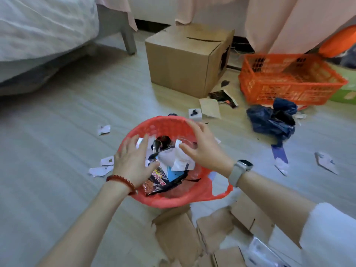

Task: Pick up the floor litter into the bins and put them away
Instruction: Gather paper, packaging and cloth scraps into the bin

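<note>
Head view shows torn cardboard pieces point(177, 234) nearest on the floor point(57, 170), then one red bin point(163, 124) lined with a red bag and crammed with wrappers and white paper point(179, 158). Two hands hover over it: the left hand point(133, 162) spread flat with straight fingers, the right hand point(202, 149) loosely open, thumb touching the paper. Several paper scraps point(104, 129) lie around. Farther off sit one blue bag point(269, 120), one orange crate point(289, 79) and one cardboard box point(185, 60).
</note>
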